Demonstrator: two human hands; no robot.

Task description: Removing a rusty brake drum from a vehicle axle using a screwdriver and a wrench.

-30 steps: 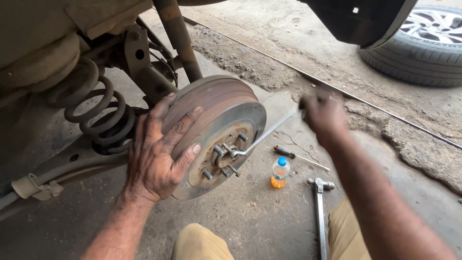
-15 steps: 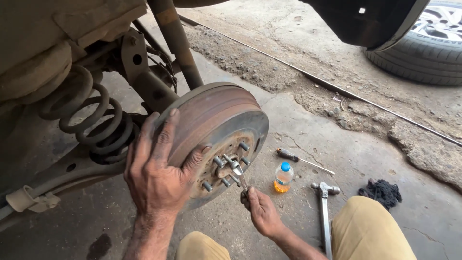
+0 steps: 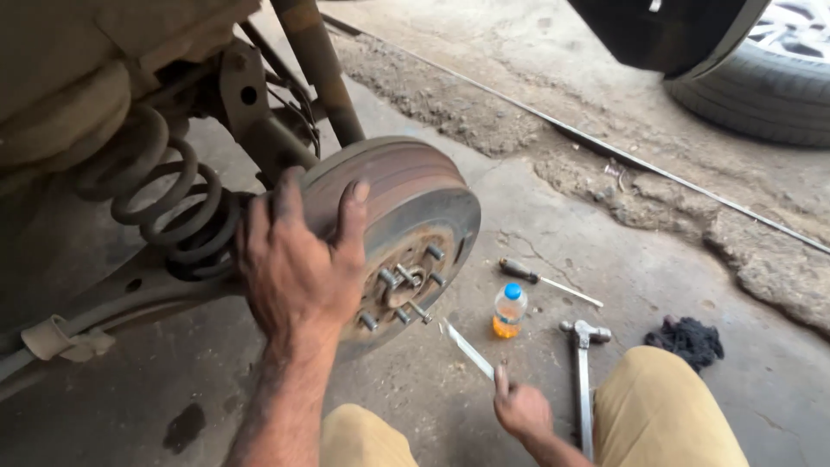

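My left hand [image 3: 298, 264] lies flat on the rim of a rusty brake drum [image 3: 415, 203] mounted on the car's rear hub, fingers spread over its edge. Wheel studs [image 3: 402, 290] stick out of the drum's face. My right hand [image 3: 521, 408] is low, near my knee, gripping the handle of a slim metal tool [image 3: 469, 349] whose tip points up toward the underside of the drum without touching it.
A coil spring [image 3: 164, 207] and suspension arm sit left of the drum. On the concrete lie a small bottle of orange liquid [image 3: 509, 311], a screwdriver [image 3: 547, 282], a wheel wrench [image 3: 582, 372] and a dark rag [image 3: 687, 339]. Another car's tyre [image 3: 761, 95] stands far right.
My right hand came down from beside the drum to near my knee and now holds the slim tool away from the hub. My left hand shifted slightly on the drum's rim.
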